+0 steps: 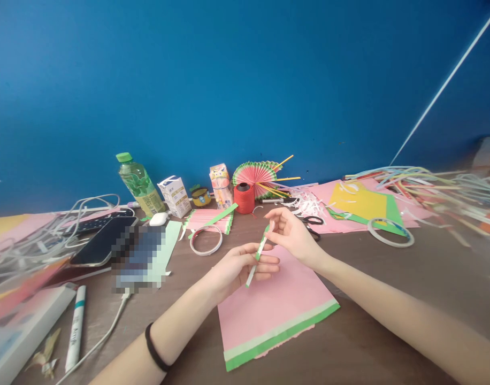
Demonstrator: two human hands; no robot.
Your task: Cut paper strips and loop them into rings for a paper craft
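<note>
A narrow green-and-white paper strip (251, 274) slants between my two hands. My left hand (245, 262), palm up, has its thumb pressed on the strip against the fingers. Above it, my right hand (289, 235) pinches the strip's upper end between thumb and fingertips. Below both hands a pink paper sheet (277, 315) lies on the table, with a pale green band and a bright green band along its near edge. A roll of tape (206, 251) lies left of my hands, by a pleated pink-and-green paper (203, 220) with a green strip across it.
A red thread spool (244, 200), a pink folded fan (256, 176) and black-handled scissors (312, 220) lie behind my hands. Another tape ring (389, 233) rests on coloured paper at right. Phones, cables, a marker (75, 329) and a green-capped bottle (140, 187) occupy the left.
</note>
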